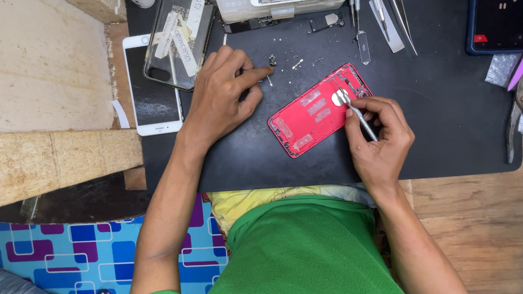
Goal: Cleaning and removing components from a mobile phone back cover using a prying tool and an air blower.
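An opened red phone housing [312,114] lies tilted on the black work mat [446,98], inside up. My right hand [380,139] grips metal tweezers [351,109] whose tips touch the upper part of the housing. My left hand [222,93] rests on the mat to the left of the housing, its index finger stretched toward several tiny screws and small parts [273,62]. It holds nothing that I can see.
A white phone [152,107] lies at the mat's left edge, with a taped glass panel [181,33] over its top. More tweezers and tools [384,18] lie at the back. A dark phone [499,25] sits far right, pliers [522,114] beside the mat.
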